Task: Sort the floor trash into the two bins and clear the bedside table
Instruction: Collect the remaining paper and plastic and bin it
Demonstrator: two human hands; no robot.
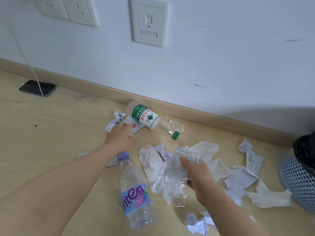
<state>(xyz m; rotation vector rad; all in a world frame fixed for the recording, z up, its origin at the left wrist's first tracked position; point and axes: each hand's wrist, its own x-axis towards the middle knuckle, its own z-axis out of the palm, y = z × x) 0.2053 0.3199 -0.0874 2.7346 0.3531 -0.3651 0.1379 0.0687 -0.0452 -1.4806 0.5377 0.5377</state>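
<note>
Two plastic bottles lie on the pale wood floor: a green-labelled one point(146, 119) by the skirting board at centre frame, and a purple-capped one point(133, 191) low in the middle. The left hand point(119, 135) reaches over crumpled paper scraps point(117, 120) beside the green-labelled bottle, fingers curled; whether it grips anything cannot be told. The right hand point(198, 176) is clenched on a crushed clear plastic bottle point(175, 171). Torn tissues point(271, 199) are scattered toward the right, near a blue mesh bin point(296, 181) at the right edge. A phone point(37, 88) lies at the left.
</note>
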